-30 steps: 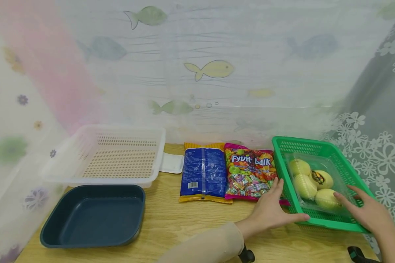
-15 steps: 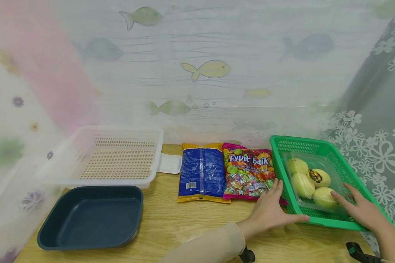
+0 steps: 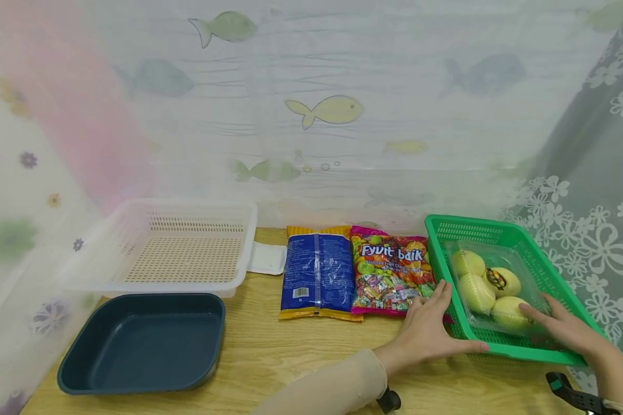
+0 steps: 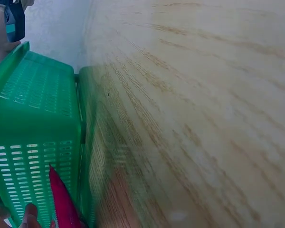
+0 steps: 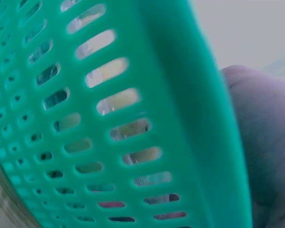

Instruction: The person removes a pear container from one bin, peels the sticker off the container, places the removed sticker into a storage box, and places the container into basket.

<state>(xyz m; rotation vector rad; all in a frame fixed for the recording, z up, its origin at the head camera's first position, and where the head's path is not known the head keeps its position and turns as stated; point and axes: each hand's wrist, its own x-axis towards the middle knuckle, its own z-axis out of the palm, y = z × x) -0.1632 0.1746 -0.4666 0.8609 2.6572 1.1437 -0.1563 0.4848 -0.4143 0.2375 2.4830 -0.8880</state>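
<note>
In the head view a clear plastic pack of round, pale yellow fruit [image 3: 479,293] lies inside the green basket [image 3: 506,350] at the right. My right hand [image 3: 576,334] reaches over the front right of the basket. Its thumb lies on top of the pack, and its fingers bend down past the pack's right edge, partly hidden. Outside the basket's front left corner is my left hand [image 3: 428,331], fingers straight along the side wall, thumb along the front rim. Slotted green wall fills most of the right wrist view, with part of a hand beyond its rim.
Left of the basket lie a colourful candy bag [image 3: 391,274] and a blue and yellow bag [image 3: 319,274]. A small white packet [image 3: 267,257] is beside a white basket [image 3: 241,253]. A dark blue tub [image 3: 145,351] stands at front left on the wooden table [image 3: 285,357].
My right hand's fingers have sunk lower into the basket and come closer to the pack's edge. The left hand stays at the basket's corner, its fingers slightly shifted. The pack stays in place.
</note>
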